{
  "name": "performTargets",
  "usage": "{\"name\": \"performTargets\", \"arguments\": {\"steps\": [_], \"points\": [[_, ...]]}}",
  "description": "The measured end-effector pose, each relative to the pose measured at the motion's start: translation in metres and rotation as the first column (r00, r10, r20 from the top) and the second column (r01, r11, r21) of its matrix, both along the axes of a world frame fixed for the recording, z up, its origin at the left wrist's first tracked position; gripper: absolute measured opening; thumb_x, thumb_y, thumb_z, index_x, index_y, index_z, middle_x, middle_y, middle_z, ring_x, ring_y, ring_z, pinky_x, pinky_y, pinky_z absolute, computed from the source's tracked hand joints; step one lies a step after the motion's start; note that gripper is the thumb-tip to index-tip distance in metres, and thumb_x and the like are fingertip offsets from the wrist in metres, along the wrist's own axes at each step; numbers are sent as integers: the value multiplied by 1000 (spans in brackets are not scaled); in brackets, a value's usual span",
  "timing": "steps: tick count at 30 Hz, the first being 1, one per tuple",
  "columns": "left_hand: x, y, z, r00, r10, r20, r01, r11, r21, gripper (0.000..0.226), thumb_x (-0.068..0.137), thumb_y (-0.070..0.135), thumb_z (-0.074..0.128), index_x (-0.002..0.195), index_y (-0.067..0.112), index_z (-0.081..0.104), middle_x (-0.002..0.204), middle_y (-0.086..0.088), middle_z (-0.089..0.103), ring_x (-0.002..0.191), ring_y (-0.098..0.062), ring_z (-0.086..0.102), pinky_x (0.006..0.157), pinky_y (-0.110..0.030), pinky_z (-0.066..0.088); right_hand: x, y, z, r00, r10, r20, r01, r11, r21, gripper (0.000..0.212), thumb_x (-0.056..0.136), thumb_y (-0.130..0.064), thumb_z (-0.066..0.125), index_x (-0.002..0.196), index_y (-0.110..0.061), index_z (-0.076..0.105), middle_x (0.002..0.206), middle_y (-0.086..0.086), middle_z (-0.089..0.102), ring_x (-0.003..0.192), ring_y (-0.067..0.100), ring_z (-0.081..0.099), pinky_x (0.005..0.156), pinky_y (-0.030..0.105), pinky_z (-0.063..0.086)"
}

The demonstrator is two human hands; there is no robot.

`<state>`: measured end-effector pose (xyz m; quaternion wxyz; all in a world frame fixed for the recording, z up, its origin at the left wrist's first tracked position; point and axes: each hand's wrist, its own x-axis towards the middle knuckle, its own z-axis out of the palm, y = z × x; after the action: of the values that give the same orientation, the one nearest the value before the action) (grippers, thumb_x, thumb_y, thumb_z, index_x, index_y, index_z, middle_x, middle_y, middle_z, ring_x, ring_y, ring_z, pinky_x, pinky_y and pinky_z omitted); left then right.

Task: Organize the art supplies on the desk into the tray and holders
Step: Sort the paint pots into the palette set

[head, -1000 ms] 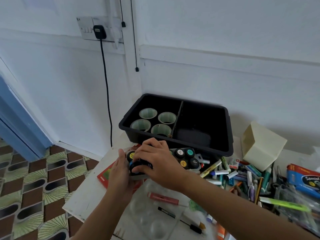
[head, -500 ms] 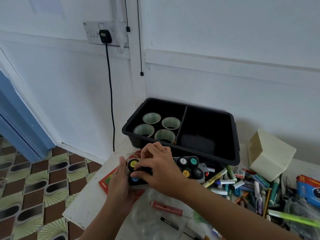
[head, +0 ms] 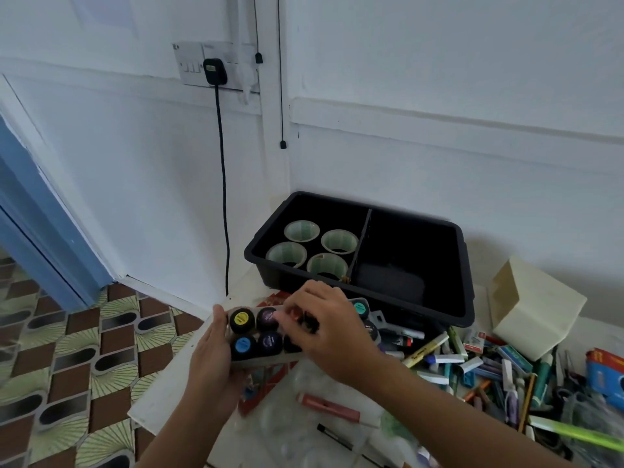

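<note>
A: Layout, 1st entry?

B: Bench (head: 169,383) carried the tray (head: 465,261) at its far corner, by the wall. Divider ran front to back, with four cups (head: 302,230) in the left bay. Right bay too dark to read.

A: Paint set (head: 269,342)?

B: Just short of the tray's near wall, before the left bay. Long axis left–right, parallel to that wall.

A: Grips?

B: Left hand (head: 211,359) grasped the set's left end, thumb along the top edge. Right hand (head: 332,332) lay over the middle pots, fingers curled onto them. Could not tell whether it pinched one pot or clamped the pack.

A: Judgement?

B: Tray lay straight ahead of both grips, right hand nearer the right bay. A forward carry probably suits, axis unturned.
</note>
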<state>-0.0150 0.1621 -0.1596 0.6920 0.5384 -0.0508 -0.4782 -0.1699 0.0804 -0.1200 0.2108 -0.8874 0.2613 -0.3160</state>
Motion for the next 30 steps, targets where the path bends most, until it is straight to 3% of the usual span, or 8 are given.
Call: {"name": "performTargets", "arguments": {"steps": [3, 6, 8, 10, 17, 22, 25, 30], "points": [[18, 1, 7, 997, 75, -21, -75, 997, 26, 48, 101, 52, 46, 124, 13, 63, 112, -18, 74, 96, -34, 72, 71, -42, 55, -15, 2, -5, 987, 161, -4, -161, 987, -1, 19, 100, -32, 57, 92, -17, 66, 81, -9, 57, 67, 5, 49, 62, 28, 47], [34, 2, 14, 993, 119, 2, -119, 993, 25, 42, 103, 50, 44, 113, 15, 66, 105, -14, 76, 93, -29, 72, 71, -41, 54, -20, 10, -20, 936, 279, -213, -301, 951, -75, 17, 99, -29, 56, 96, -19, 69, 81, -9, 63, 62, 2, 47, 56, 24, 47], [44, 3, 16, 991, 129, 28, -130, 991, 20, 42, 104, 50, 42, 105, 17, 66, 101, -10, 77, 88, -24, 71, 71, -40, 52, -19, 12, -34, 860, 336, -384, -378, 925, -37, 22, 99, -32, 53, 106, -21, 71, 98, -8, 68, 76, 4, 57, 67, 27, 53], [53, 3, 17, 991, 130, 43, -131, 991, 20, 43, 104, 51, 40, 106, 17, 67, 101, -7, 77, 90, -22, 70, 72, -40, 52, -15, 12, -45, 797, 355, -489, -403, 915, 7, 29, 97, -37, 53, 120, -26, 66, 119, -5, 64, 106, 12, 58, 87, 28, 50], [65, 4, 18, 994, 88, 64, -90, 995, 36, 42, 104, 52, 40, 110, 18, 66, 96, -5, 78, 92, -24, 70, 73, -42, 53, 3, 17, -57, 739, 173, -651, -232, 973, -4, 56, 93, -74, 35, 142, -46, 40, 152, 6, 38, 140, 30, 32, 115, 55, 25], [65, -2, 19, 997, 63, 38, -64, 998, 28, 42, 105, 51, 38, 107, 19, 65, 95, -6, 78, 93, -23, 68, 75, -41, 51, 14, 20, -69, 748, 97, -656, -199, 976, -83, 57, 92, -81, 18, 143, -59, 31, 161, 15, 20, 145, 48, 21, 115, 67, 10], [67, -5, 20, 998, 57, 39, -58, 998, 32, 40, 105, 50, 39, 106, 19, 64, 90, -4, 79, 93, -22, 69, 76, -40, 52, 22, 21, -70, 739, 74, -670, -189, 977, -100, 60, 90, -82, 22, 144, -58, 32, 164, 12, 8, 148, 46, 4, 114, 64, -3], [71, -8, 20, 999, 25, 21, -26, 998, 50, 41, 103, 51, 41, 113, 18, 64, 99, -7, 78, 99, -26, 69, 79, -43, 53, 33, 30, -68, 775, 73, -628, -108, 994, -17, 59, 91, -77, 36, 142, -47, 40, 161, 8, 13, 148, 36, 1, 109, 48, -20]]}}
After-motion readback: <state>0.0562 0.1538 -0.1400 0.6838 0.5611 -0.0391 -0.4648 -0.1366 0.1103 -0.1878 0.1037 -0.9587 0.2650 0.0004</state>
